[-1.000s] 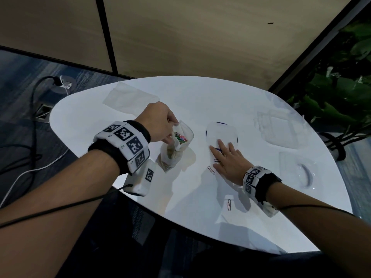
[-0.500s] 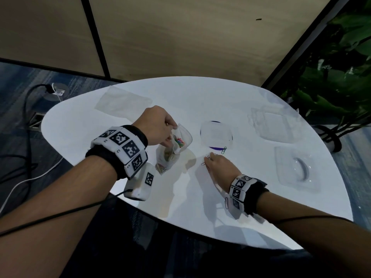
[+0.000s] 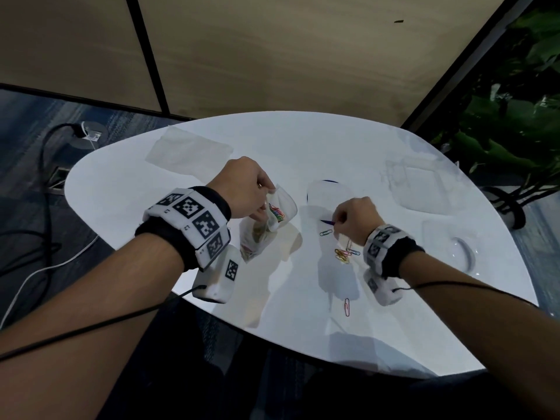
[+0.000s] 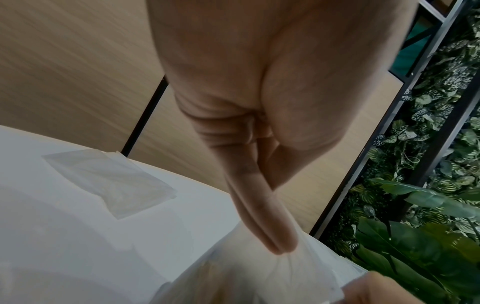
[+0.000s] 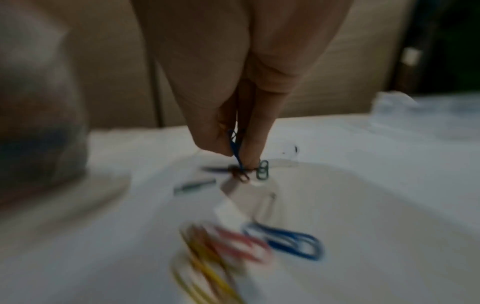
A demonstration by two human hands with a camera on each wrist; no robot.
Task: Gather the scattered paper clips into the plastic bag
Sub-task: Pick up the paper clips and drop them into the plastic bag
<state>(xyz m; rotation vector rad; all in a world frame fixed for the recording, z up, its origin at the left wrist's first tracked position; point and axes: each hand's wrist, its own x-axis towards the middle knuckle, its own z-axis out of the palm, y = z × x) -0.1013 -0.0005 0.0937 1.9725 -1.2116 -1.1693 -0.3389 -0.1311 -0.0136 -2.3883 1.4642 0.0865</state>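
Note:
My left hand (image 3: 266,197) pinches the rim of a small clear plastic bag (image 3: 283,209) and holds it upright on the white table (image 3: 272,140); coloured paper clips show inside. In the left wrist view two fingers (image 4: 278,244) press on the bag (image 4: 285,273). My right hand (image 3: 337,221) pinches a blue paper clip (image 3: 328,222) just above the table. The right wrist view shows that clip (image 5: 235,144) between finger and thumb. A green clip (image 3: 325,232) lies below it. A heap of yellow, pink and blue clips (image 3: 345,254) lies by my right wrist. One pink clip (image 3: 347,307) lies near the front edge.
A flat empty plastic bag (image 3: 188,153) lies at the back left. A round clear lid (image 3: 324,194) sits behind my right hand. Two clear plastic trays (image 3: 421,189) (image 3: 451,247) are at the right. A leafy plant (image 3: 515,116) stands beyond the table, cables on the floor at left.
My right hand lay flat by the round lid, then curled, drew back and rose, pinching a blue clip. A heap of clips now shows beside its wrist. The left hand kept holding the bag.

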